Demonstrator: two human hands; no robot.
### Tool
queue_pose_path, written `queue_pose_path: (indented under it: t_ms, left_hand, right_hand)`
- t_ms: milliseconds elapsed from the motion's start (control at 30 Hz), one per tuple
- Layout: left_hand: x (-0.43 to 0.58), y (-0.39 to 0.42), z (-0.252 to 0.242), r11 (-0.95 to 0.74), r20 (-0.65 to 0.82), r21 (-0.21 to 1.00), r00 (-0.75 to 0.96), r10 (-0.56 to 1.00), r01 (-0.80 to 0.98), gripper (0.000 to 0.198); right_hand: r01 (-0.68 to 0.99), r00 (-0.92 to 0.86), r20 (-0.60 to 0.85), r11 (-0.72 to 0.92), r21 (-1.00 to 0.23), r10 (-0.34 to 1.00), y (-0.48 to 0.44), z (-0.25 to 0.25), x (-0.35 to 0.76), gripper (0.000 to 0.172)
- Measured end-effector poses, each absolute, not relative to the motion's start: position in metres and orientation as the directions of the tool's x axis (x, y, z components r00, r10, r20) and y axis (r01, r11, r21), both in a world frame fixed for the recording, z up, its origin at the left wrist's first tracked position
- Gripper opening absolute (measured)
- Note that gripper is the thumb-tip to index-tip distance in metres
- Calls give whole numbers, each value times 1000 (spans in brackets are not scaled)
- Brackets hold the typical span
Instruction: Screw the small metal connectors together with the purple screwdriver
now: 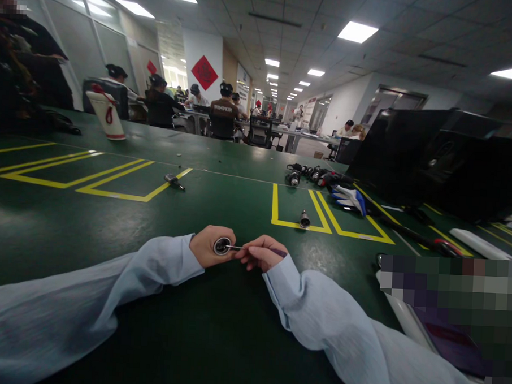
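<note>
My left hand (210, 245) is closed around a round metal connector (222, 246), its ring-shaped open end turned toward me. Between the fingers of my right hand (262, 253) is a slim screwdriver (234, 247), its thin shaft pointing left into the connector's opening. Where exactly the tip rests inside is too small to tell. Past my right hand, a metal connector shell (304, 219) stands within a yellow-taped box. A small dark metal part (174, 181) lies farther off to the left, by another tape line.
Connectors with cables (314, 175) and a white-and-blue glove (349, 200) lie at the back right. A paper cup (107, 117) stands far left. Dark monitors (414, 153) rise on the right. Yellow tape marks the green table (222, 196). Other people sit at desks beyond; one stands at left.
</note>
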State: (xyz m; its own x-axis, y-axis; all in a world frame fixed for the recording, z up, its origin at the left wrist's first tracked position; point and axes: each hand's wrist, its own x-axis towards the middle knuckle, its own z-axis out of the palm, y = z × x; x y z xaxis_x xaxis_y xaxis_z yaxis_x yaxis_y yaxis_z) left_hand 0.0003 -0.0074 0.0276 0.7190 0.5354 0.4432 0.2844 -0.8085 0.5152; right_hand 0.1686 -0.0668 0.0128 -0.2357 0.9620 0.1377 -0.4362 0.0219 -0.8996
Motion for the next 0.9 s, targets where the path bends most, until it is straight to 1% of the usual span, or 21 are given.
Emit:
queue_pose_path:
  t_ms: [133,267,333,433,533,633,733,833,900]
  left_hand:
    - [0,-8,27,-807,425,514,730,535,292,19]
    - [-1,-8,28,-824,417,500,760,498,266,17]
    - [-1,-8,29,-823,414,507,765,493,256,17]
    - [0,-8,29,-799,417,537,737,531,271,16]
    - [0,-9,31,-772,421,571,708,567,278,16]
    - [1,-11,33,-741,410,603,683,605,295,17]
    - [1,-12,36,-698,388,640,649,654,321,22]
    - [0,-11,37,-671,404,658,591,698,342,25]
    - [-2,-9,37,-660,425,666,549,719,348,28]
  right_hand:
    - [-329,-181,186,119,-937,966,-70,15,167,7]
    - [-258,-196,186,132,-957,963,-72,14,163,8]
    - [-288,-216,171,104,-952,961,-71,12,163,9]
    - [-389,-248,152,45,-920,957,-67,9,165,13]
    - [-435,-275,169,35,-900,946,-66,10,166,16]
    - [-411,-228,224,115,-904,948,-69,14,167,19]
    - [-357,-118,280,223,-907,953,-75,19,167,20]
    - [-309,-30,350,324,-894,936,-80,21,167,22]
    - [-226,27,401,396,-890,916,-82,21,166,23]
